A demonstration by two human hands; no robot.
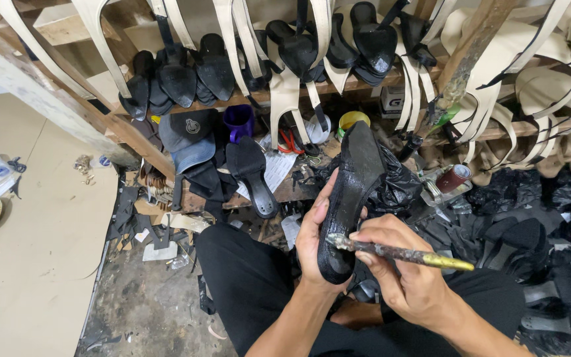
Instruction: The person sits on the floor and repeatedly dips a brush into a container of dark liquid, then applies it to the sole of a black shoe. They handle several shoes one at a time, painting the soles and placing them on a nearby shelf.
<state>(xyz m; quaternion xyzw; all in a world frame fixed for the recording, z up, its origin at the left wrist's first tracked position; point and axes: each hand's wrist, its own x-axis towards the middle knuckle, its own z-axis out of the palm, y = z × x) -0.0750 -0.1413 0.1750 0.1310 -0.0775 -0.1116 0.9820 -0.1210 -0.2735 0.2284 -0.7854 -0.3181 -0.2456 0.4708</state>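
Holding a black shoe sole (350, 198) upright in our left hand (312, 241), we wrap the fingers around its heel end from behind, the thumb pressing along the near edge, so the sole's flat face turns toward us and its pointed toe rises above the fingertips. Our right hand (398, 271) pinches a worn brush (398, 252) between thumb and forefingers, the other fingers curled under the handle; its crusted head lies against the sole just beside the left thumb, while the yellowish handle end sticks out past the right knuckles. We judge this to be the coating step, with the brush working the heel part of the face, though we cannot tell whether anything wet lies on the surface. The next stroke seems to call for a steady left grip and a drag of the brush up from the thumb toward the toe, keeping the bristles off our own fingers. Beyond the fingertips another black sole (254, 173) lies flat on the littered bench, a purple mug (238, 122) stands farther off, and a small red can (453, 178) sits past the right hand, above the brush handle.
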